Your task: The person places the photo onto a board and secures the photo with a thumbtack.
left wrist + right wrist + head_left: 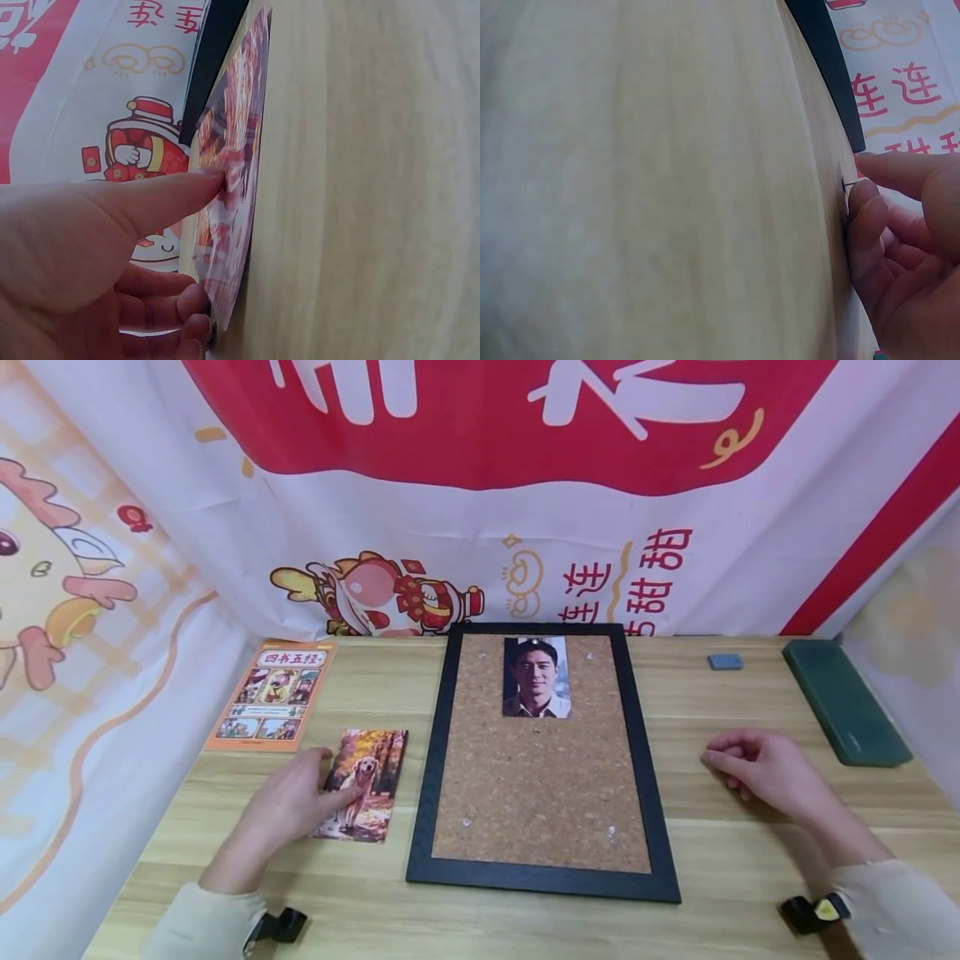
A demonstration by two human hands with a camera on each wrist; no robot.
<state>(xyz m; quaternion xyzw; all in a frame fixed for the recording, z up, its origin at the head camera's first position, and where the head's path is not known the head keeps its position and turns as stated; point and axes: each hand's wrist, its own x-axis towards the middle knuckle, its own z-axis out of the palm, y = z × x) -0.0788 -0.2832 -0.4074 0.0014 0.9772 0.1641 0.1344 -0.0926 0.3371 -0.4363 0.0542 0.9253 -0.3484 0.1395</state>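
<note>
My left hand point(296, 797) holds the left side of a dog photo point(385, 764), with the thumb on its face. Seen from the left wrist, the other fingers point(154, 307) curl at the photo's edge. A cork board point(540, 785) in a black frame lies to the photo's right. A portrait photo point(536, 681) is fixed near its top by a pushpin. Right of the board, my right hand point(776, 777) stays low over the table with curled fingers. In the right wrist view, a pin's thin metal point point(849, 184) sticks out between thumb and forefinger; its head is hidden.
Clear pushpins stand in the board's corners, one point(612, 833) at the lower right. An orange booklet point(258, 731) lies at the back left. A small blue block point(725, 662) and a long green case point(847, 702) lie at the back right. Printed cloth point(480, 518) hangs behind the table.
</note>
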